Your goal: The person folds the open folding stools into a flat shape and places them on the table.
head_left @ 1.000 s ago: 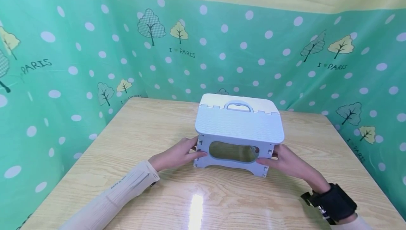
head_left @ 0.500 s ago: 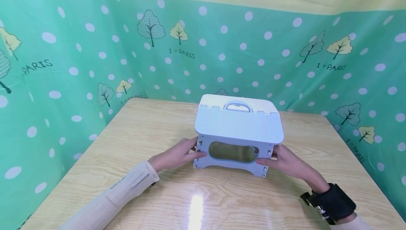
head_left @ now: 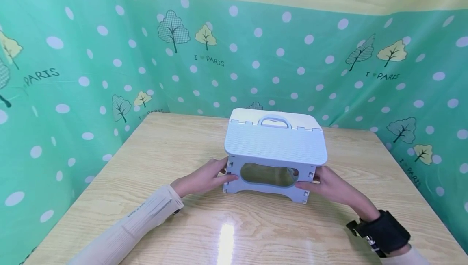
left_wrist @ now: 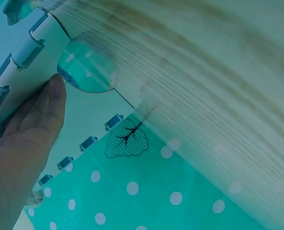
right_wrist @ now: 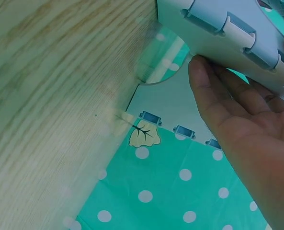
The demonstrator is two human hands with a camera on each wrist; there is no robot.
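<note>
A pale blue and white folding step stool stands unfolded on the wooden table, its carry handle lying along the hinge line of the top. My left hand grips the left edge of the front leg panel, thumb on the front face and fingers behind. On the other side, my right hand holds the right edge the same way, thumb near the oval cutout. In the left wrist view the fingers curl behind the hinged panel. The right wrist view shows the fingers tucked behind the panel's inner side.
The wooden table surrounds the stool, with a bright light reflection near its front. Behind and at both sides hangs a green polka-dot curtain printed with trees. A black band is strapped on the right wrist.
</note>
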